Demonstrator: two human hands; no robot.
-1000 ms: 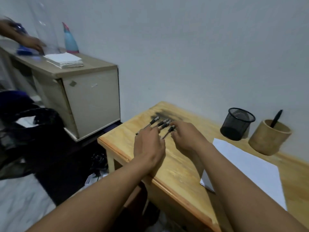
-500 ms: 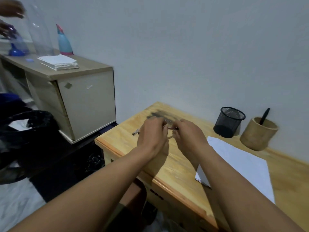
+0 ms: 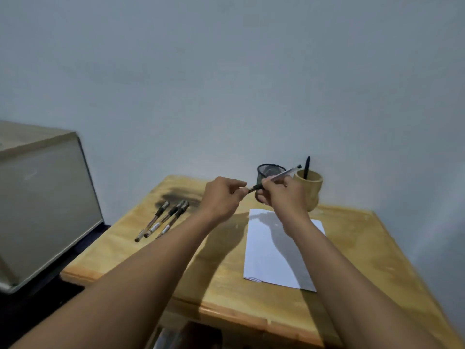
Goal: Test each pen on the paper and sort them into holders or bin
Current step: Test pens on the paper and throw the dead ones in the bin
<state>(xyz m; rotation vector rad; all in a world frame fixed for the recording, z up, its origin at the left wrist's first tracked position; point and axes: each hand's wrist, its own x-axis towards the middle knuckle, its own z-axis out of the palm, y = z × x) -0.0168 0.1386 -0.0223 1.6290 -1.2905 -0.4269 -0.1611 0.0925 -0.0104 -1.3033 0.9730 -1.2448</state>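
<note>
Above the paper (image 3: 276,248) now — right hand (image 3: 284,195) has lifted a pen (image 3: 279,176) off the table, left hand (image 3: 221,197) pinching its cap end, uncapping to test — three pens (image 3: 163,219) wait left.

Pen, held (image 3: 279,178): clear barrel, dark grip section, raised above the desk, tilted up toward the right; right hand (image 3: 283,195) grips mid-barrel, left hand (image 3: 221,197) pinches its lower left end.

Pens, loose (image 3: 163,220): three, lying side by side on the wood, well left of and below the grip, dark ends pointing away.

Paper (image 3: 279,250): white sheet, flat, below the grip.

Mesh holder (image 3: 269,172): black, upright, directly behind the held pen.

Wooden holder (image 3: 312,190): round, upright, just right of the grip, one black pen (image 3: 306,167) standing inside.
</note>
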